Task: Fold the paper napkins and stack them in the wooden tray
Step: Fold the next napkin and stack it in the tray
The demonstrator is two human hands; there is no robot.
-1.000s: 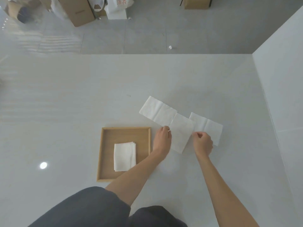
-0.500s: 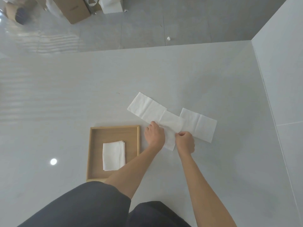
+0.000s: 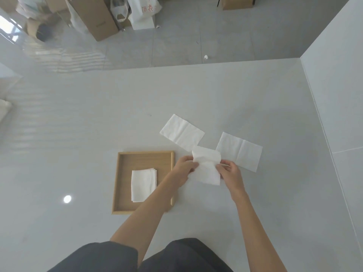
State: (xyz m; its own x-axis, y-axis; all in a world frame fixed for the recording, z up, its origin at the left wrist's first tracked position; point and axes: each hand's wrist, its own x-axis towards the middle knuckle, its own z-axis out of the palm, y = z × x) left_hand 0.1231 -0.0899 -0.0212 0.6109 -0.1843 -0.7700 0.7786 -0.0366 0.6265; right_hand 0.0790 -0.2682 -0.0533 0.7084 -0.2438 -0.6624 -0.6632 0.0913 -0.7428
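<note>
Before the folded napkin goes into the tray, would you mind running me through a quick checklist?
1. Both hands grip the held napkin: left hand, right hand: ok.
2. Fold finished and flat: not ok, top edge curls.
3. Edges aligned: cannot tell.
4. Tray has room: ok.
5. Stack lies neat in it: ok.
6. Two unfolded napkins, far and right, remain: not ok.
</note>
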